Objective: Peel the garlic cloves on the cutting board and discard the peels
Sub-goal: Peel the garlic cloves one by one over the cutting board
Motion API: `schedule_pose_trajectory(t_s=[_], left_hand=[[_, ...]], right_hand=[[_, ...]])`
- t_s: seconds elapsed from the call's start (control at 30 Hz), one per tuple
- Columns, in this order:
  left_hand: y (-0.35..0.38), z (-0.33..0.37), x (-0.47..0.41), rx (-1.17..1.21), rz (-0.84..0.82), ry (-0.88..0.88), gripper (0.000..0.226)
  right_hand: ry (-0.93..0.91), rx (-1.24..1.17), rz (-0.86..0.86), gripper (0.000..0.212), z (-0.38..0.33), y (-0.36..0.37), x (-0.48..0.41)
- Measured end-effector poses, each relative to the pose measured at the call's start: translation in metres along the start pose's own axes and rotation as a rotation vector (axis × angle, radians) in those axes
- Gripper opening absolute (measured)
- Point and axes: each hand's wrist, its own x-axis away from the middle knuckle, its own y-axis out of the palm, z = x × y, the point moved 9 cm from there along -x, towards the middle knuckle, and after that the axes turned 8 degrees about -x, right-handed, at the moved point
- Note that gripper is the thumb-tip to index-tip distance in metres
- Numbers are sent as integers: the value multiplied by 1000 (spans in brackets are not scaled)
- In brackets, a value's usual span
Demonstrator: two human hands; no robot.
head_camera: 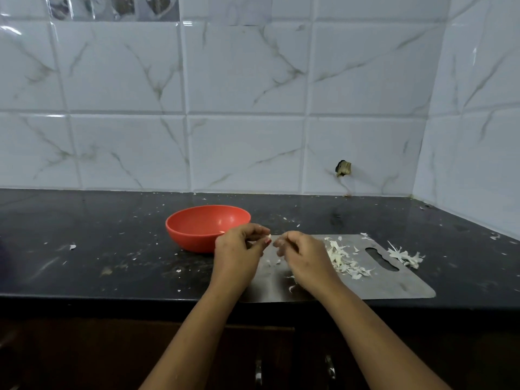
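A steel cutting board [394, 282] lies on the black counter, with a heap of white garlic peels [344, 261] on its middle. My left hand [239, 249] hovers over the board's left end and pinches a small white garlic clove [268, 237] at its fingertips. Just to the right of it, my right hand [299, 251] has its fingers curled near the clove; whether it holds a bit of peel is too small to tell. A red bowl [197, 223] stands behind my left hand.
More peels [405, 256] lie on the counter past the board's handle slot [381, 258]. Small peel scraps are scattered over the black counter [98, 249]. A tiled wall stands behind and at the right. Dark cabinet doors with handles sit below the counter edge.
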Motion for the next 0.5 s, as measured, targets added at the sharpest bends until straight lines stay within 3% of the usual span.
schedule_pose_trajectory(t_s=[0.13,0.27,0.4,0.5], left_hand=[[-37,10,-22,-200,127,43,9],[-68,-8,-51,-364,145,-98,8],[-65,-40,-75,-515,-36,-278,15],[-53,-45,-85,-624,-168,-280,16]], right_hand=[[-134,416,-274,19,-8,29,2],[-179,596,-224,17,-13,25,-3],[-171,719,-155,20,-7,14,-13],[-150,768,-91,27,-4,7,-16]])
